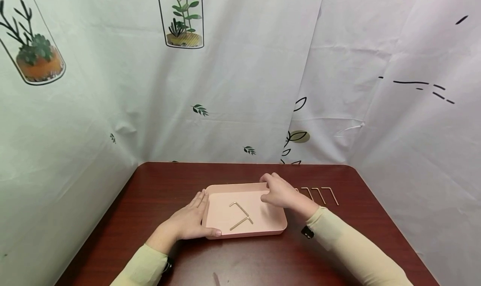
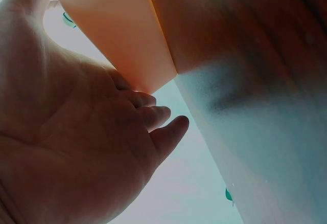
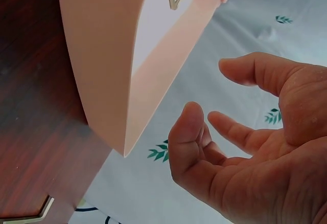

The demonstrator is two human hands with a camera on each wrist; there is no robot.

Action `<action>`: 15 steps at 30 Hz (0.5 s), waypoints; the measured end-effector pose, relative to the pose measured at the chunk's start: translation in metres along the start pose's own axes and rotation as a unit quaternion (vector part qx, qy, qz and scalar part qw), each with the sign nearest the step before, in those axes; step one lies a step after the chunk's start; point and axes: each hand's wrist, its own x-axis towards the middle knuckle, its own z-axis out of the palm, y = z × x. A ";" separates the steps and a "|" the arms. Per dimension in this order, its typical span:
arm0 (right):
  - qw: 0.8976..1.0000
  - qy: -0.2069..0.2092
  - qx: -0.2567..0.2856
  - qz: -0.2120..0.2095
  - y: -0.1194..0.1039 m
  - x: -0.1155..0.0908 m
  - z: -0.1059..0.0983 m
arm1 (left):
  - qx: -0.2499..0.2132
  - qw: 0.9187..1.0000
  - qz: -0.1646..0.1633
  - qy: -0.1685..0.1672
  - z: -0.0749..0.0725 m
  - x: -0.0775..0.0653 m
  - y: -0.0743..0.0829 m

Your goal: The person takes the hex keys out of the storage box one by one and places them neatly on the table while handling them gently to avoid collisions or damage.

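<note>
A shallow pink tray [image 1: 244, 234] lies on the table. Inside it are two gold L-shaped hex keys, one hex key [image 1: 239, 208] touching or nearly touching the other hex key [image 1: 238, 224]. My left hand [image 1: 189, 221] rests against the tray's left side with its fingers stretched along the wall and its thumb at the front rim. In the left wrist view those fingers look straight beside the tray wall [image 2: 117, 24]. My right hand [image 1: 279, 192] is over the tray's far right corner. Its fingers are loosely bent and apart, with nothing between them in the right wrist view.
Right of the tray, several more hex keys [image 1: 330, 194] lie in a row on the dark red table [image 1: 240, 261], partly hidden by my right hand. White printed cloth [image 1: 240, 89] hangs behind the table and at both sides.
</note>
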 end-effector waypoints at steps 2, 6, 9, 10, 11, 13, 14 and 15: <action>1.000 -0.002 0.000 -0.003 -0.001 0.000 0.001 | -0.002 1.000 -0.001 0.001 0.000 0.000 0.001; 1.000 -0.006 -0.002 -0.007 -0.003 0.002 0.004 | -0.006 1.000 -0.004 0.001 0.000 0.000 0.001; 1.000 -0.012 -0.003 -0.010 -0.005 0.002 0.006 | -0.005 1.000 -0.004 -0.001 0.000 0.001 0.001; 1.000 -0.013 -0.004 -0.011 -0.006 0.003 0.006 | -0.005 1.000 -0.004 -0.001 0.000 0.001 0.000; 1.000 -0.015 -0.006 -0.012 -0.007 0.003 0.007 | -0.004 1.000 -0.003 -0.001 0.000 0.001 0.000; 1.000 -0.017 -0.009 -0.014 -0.009 0.003 0.008 | -0.004 1.000 -0.003 0.000 0.001 0.001 0.000; 1.000 -0.019 -0.010 -0.016 -0.010 0.003 0.008 | -0.003 1.000 -0.002 0.000 0.001 0.001 0.000; 1.000 -0.019 -0.010 -0.018 -0.011 0.004 0.008 | -0.003 1.000 -0.002 0.000 0.001 0.001 0.000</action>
